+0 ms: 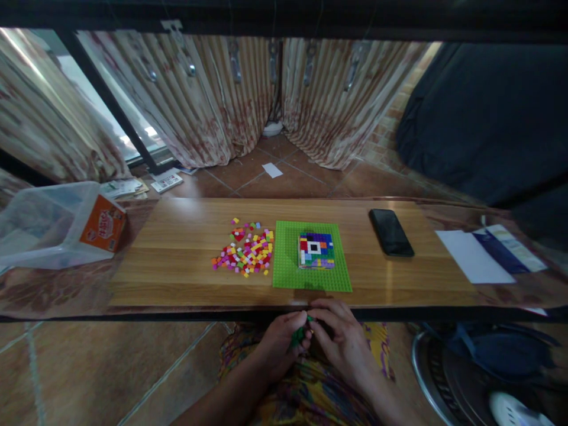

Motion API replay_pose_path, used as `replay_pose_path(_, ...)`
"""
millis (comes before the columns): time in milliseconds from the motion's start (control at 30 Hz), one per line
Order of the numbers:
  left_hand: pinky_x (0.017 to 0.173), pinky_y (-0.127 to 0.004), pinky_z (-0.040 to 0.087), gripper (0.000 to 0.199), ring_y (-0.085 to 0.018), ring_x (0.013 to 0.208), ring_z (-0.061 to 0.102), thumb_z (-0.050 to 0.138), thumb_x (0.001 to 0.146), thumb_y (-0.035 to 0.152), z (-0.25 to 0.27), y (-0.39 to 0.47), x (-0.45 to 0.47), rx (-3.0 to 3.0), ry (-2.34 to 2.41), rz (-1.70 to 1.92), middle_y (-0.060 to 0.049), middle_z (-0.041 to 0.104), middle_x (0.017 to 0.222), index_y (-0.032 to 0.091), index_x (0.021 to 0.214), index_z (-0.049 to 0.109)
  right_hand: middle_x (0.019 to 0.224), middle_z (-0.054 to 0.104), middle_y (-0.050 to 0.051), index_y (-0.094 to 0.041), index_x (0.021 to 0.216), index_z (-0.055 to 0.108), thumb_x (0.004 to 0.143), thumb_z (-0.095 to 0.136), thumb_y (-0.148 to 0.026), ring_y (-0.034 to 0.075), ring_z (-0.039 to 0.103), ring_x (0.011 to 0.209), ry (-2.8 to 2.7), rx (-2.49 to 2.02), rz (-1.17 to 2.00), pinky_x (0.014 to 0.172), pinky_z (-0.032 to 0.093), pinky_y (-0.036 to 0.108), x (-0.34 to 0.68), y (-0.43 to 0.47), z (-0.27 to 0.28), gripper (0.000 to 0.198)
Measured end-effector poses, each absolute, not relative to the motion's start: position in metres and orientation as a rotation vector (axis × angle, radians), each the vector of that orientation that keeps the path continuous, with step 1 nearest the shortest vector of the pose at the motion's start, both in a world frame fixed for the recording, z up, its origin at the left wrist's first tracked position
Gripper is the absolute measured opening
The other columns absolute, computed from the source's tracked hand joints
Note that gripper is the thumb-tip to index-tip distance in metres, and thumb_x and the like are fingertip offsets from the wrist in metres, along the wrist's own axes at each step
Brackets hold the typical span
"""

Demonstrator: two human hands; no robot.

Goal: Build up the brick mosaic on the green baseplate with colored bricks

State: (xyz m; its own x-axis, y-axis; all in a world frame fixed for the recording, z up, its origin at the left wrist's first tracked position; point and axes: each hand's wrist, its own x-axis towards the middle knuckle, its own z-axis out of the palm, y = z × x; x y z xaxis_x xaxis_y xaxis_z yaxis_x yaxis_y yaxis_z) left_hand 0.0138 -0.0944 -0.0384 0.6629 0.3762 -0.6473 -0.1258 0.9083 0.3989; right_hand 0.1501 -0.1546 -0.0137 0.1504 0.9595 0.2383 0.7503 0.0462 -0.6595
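In front of the table's near edge, over my lap, my left hand (284, 340) is closed around several small green bricks (298, 336). My right hand (339, 334) meets it there, thumb and forefinger pinched on a green brick (309, 319) at the top of the handful. Beyond the hands, a green baseplate (285, 272) lies on the table. On it stands a square block of stacked bricks (316, 249) in many colours, with a white ring around a dark centre on top. Left of the baseplate is a loose pile of small coloured bricks (248, 251).
The wooden tabletop (177, 254) carries a black phone (391, 232) on the right. Papers (474, 255) lie past its right end. A clear plastic bin (48, 222) with an orange label lies at the far left. A round metal-rimmed object (426, 378) stands below right.
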Motion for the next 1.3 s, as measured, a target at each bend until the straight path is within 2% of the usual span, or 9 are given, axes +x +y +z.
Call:
replay_pose_path(467,0.051,-0.019,0.034,0.03,-0.006,0.052,0.046,0.061,0.077,0.042,-0.042,-0.095,0.012,0.356,0.765,0.279,0.0,0.054,0.066,0.012,0.082,0.062,0.101,0.063,0.006,-0.027,0.091,0.068,0.085,0.054,-0.029,0.022,0.056,0.096,-1.519,-1.778,0.442,0.08,0.049,0.038,0.154,-0.153,-0.013,0.016)
replay_pose_path(667,0.054,-0.019,0.037,0.031,-0.007,0.059,0.05,0.059,0.078,0.038,-0.037,-0.091,0.012,0.279,0.834,0.228,-0.006,0.06,0.077,0.008,0.087,0.065,0.113,0.056,0.005,-0.026,0.084,0.07,0.079,0.061,-0.038,0.023,0.051,0.107,-1.134,-1.763,0.256,0.093,0.04,0.043,0.184,-0.109,-0.014,0.016)
replay_pose_path(800,0.055,-0.018,0.036,0.03,-0.007,0.059,0.05,0.058,0.079,0.036,-0.038,-0.091,0.013,0.267,0.861,0.231,-0.007,0.061,0.078,0.008,0.085,0.065,0.114,0.056,0.005,-0.025,0.08,0.072,0.075,0.063,-0.042,0.024,0.049,0.109,-1.055,-1.747,0.273,0.095,0.036,0.044,0.197,-0.079,-0.025,0.02)
replay_pose_path(967,0.054,-0.02,0.035,0.031,-0.007,0.059,0.05,0.057,0.079,0.037,-0.04,-0.092,0.012,0.311,0.836,0.201,-0.007,0.061,0.079,0.008,0.087,0.065,0.111,0.058,0.005,-0.025,0.077,0.072,0.072,0.066,-0.042,0.025,0.049,0.11,-1.032,-1.723,0.28,0.096,0.033,0.045,0.197,-0.067,-0.034,0.019)
replay_pose_path(1167,0.048,-0.02,0.029,0.028,-0.006,0.05,0.044,0.053,0.082,0.036,-0.033,-0.09,0.014,0.342,0.856,0.134,-0.002,0.058,0.067,0.011,0.085,0.064,0.114,0.056,0.006,-0.024,0.078,0.071,0.07,0.067,-0.039,0.024,0.048,0.112,-0.991,-1.669,0.349,0.097,0.033,0.043,0.196,-0.065,-0.035,0.017)
replay_pose_path(1300,0.052,-0.019,0.033,0.026,-0.007,0.056,0.049,0.054,0.081,0.032,-0.033,-0.09,0.015,0.317,0.863,0.16,-0.005,0.06,0.073,0.008,0.084,0.065,0.115,0.054,0.006,-0.022,0.078,0.069,0.068,0.069,-0.037,0.023,0.05,0.11,-0.926,-1.626,0.386,0.097,0.034,0.042,0.195,-0.063,-0.036,0.018)
